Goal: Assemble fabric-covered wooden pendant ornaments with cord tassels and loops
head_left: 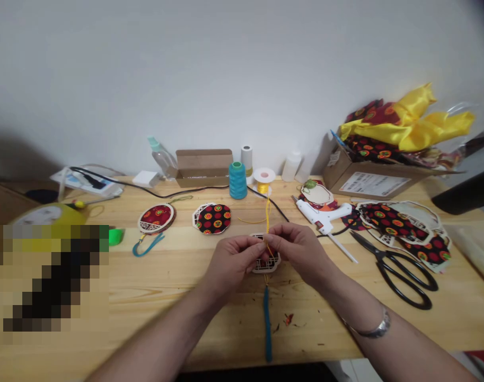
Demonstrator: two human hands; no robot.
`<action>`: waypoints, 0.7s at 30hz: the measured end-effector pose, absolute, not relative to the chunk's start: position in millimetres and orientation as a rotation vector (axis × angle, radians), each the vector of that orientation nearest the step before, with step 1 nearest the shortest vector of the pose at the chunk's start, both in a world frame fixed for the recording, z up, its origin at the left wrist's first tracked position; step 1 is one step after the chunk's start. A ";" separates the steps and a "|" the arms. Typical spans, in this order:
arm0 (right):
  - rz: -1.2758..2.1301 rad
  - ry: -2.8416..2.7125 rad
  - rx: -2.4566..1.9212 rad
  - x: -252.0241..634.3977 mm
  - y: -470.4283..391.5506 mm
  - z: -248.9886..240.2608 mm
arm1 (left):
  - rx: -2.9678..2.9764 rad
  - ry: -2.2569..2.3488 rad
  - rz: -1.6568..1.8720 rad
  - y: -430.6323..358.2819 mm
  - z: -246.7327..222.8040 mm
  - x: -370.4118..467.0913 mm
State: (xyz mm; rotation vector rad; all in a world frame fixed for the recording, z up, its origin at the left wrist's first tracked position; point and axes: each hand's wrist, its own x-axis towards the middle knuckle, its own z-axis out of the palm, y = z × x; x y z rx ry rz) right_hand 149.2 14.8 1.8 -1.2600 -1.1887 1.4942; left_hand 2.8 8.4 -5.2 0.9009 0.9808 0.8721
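Both hands meet over a small lattice-cut wooden ornament [265, 268] backed with dark patterned fabric, lying in front of me. My left hand [239, 257] pinches a yellow cord [267, 217] near the ornament's top. From the other side my right hand [295, 246] closes its thumb and finger on the same cord. The cord runs up towards a white spool of yellow thread [263, 183]. Below the ornament a teal tassel [267, 323] hangs down towards the table's front edge. The fingertips hide part of the cord and the ornament's upper side.
Black scissors [393, 265] and a white glue gun [323, 212] lie to the right, by stacked fabric pieces [404, 225]. A cardboard box [369, 178] holds fabric. Left are a round ornament [157, 217] and an octagonal piece [213, 218]. A teal thread cone [237, 181] stands behind.
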 end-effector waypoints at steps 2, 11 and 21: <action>1.464 -1.167 -1.274 149.5 14.9 0.4 | 0.902 0.954 0.871 8.0 -6.0 2.8; 1.657 -1.199 -1.160 149.1 15.1 2.7 | 0.802 0.971 0.947 8.5 -2.2 2.2; 1.635 -1.178 -1.135 153.5 15.5 2.9 | 0.793 1.010 0.965 9.2 0.1 2.6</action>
